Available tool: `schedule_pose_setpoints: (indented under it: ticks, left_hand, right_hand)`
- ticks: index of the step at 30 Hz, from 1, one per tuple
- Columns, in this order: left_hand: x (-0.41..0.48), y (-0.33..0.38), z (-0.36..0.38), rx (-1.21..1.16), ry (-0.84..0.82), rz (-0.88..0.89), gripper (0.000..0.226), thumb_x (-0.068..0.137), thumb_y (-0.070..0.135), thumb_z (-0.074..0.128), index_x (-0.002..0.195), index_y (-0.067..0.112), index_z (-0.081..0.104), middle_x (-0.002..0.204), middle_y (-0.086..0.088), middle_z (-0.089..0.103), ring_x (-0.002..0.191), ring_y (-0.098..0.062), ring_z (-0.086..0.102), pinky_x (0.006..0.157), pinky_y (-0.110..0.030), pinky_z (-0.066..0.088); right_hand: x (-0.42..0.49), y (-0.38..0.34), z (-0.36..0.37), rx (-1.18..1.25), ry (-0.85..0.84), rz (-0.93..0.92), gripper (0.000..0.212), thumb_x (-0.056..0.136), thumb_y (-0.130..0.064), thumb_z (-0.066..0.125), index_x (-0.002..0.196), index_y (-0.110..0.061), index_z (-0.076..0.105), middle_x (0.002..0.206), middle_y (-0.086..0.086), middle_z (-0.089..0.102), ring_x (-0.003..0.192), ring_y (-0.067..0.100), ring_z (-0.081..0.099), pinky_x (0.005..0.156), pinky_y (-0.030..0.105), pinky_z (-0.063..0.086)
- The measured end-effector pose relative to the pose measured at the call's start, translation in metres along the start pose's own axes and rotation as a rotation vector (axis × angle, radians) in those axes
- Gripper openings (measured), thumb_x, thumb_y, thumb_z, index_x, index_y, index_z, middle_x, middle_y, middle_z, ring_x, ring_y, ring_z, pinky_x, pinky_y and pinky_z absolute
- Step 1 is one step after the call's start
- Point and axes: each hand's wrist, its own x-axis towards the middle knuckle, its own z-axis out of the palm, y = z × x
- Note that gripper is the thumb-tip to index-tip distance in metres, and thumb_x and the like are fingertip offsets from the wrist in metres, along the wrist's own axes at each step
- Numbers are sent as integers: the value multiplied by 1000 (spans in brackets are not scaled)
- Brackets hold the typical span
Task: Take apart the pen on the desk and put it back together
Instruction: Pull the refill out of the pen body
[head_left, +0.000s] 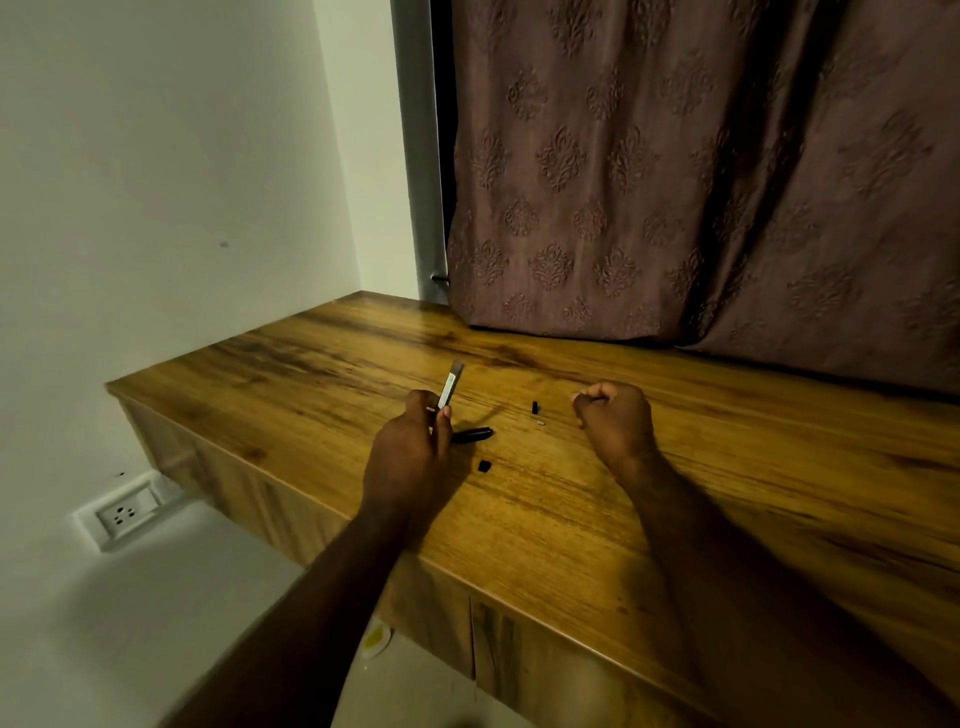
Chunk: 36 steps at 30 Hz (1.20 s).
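Observation:
My left hand (410, 457) grips a pale, silvery pen barrel (451, 383) that sticks up and away from my fingers. Just right of that hand a black pen part (471, 434) lies on the wooden desk (545, 519). A small black piece (484, 466) lies nearer the desk's front edge. Another small black piece (534, 407) and a tiny pale piece (540, 423) lie between my hands. My right hand (615, 421) rests on the desk as a closed fist; whether it holds something small I cannot tell.
A brown patterned curtain (701, 182) hangs behind the desk and touches its back edge. A white wall (182, 182) stands at the left, with a socket (124, 514) low down. The desk's front edge runs diagonally below my forearms.

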Motion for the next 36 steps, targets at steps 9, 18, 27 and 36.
schedule_pose_setpoints:
  ticks: [9,18,27,36]
  left_hand:
    - [1,0,-1,15,-26,6,14,98,33,48,102,21,54,83,2,68,68,-12,64,60,-39,56]
    - [0,2,-2,17,-19,6,13,96,32,51,99,21,56,78,3,66,65,-11,63,59,-40,56]
    - [1,1,-3,14,-38,-4,16,96,34,51,101,19,56,79,1,66,67,-13,62,60,-40,56]
    - [-1,3,-4,11,-35,-9,16,96,34,50,98,20,56,78,2,65,66,-11,61,58,-38,55]
  right_hand:
    - [-5,-2,13,-298,-2,-163,16,84,-21,66,68,-20,65,76,1,71,75,21,66,70,35,56]
    - [-20,-10,19,-566,-43,-170,18,75,-31,65,63,-21,58,78,1,68,76,28,64,65,34,55]
    - [-26,-11,22,-710,-79,-240,18,82,-33,60,70,-22,53,86,5,69,82,30,64,66,33,50]
    - [-24,-9,21,-711,-60,-245,20,84,-28,59,67,-20,51,84,8,69,79,32,64,64,32,48]
